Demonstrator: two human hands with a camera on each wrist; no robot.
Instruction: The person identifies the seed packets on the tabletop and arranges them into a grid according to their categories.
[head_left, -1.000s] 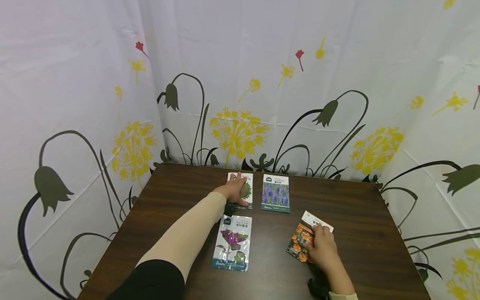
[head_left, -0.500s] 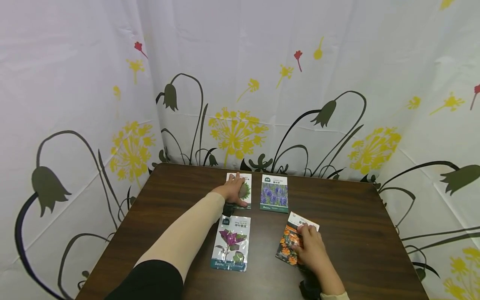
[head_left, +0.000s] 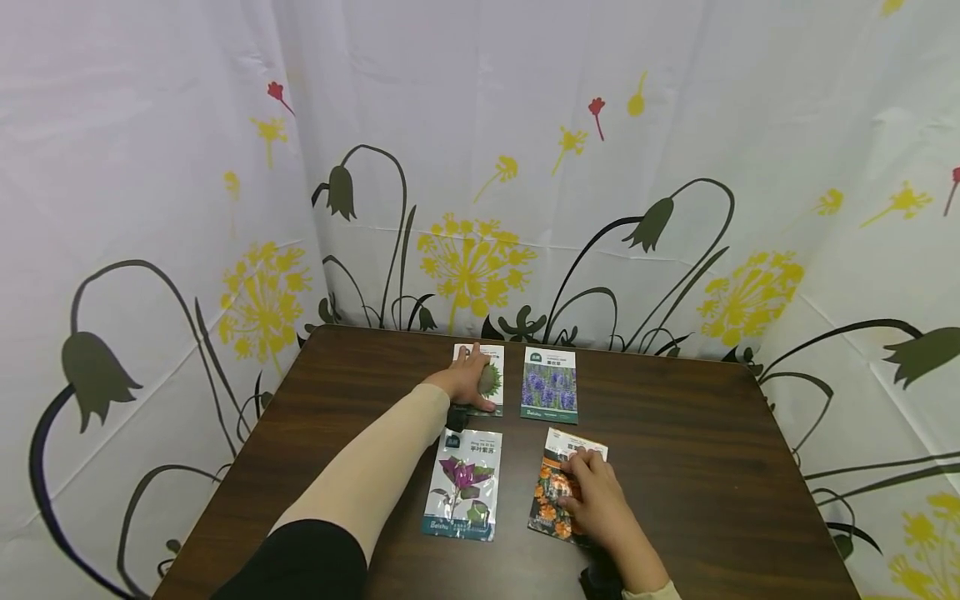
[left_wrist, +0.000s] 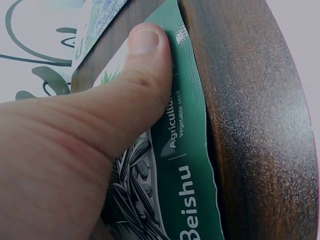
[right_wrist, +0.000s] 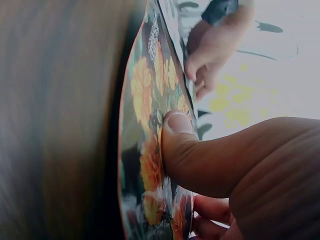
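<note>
My left hand (head_left: 467, 382) rests with fingers spread on a white-and-green seed packet (head_left: 496, 354) near the table's back edge. Its thumb (left_wrist: 145, 65) lies along the packet's green "Beishu" strip (left_wrist: 187, 150) in the left wrist view. My right hand (head_left: 600, 502) grips a seed packet with orange flowers (head_left: 546, 493), thumb on its printed face and fingers near its top. This packet is slightly tilted and bulges in the right wrist view. Left of it lies a packet with a purple-leaved plant (head_left: 462, 483). Behind it is a packet with purple flower spikes (head_left: 550, 385).
The dark wooden table (head_left: 697, 467) carries the packets in two rough rows. A white curtain (head_left: 480, 167) printed with flowers hangs behind and at both sides. My left forearm (head_left: 375, 467) stretches across the table's left part.
My right hand has moved left with the orange-flower seed packet, which has turned straighter and now lies nearer the purple-leaved packet. The left hand stays on its packet.
</note>
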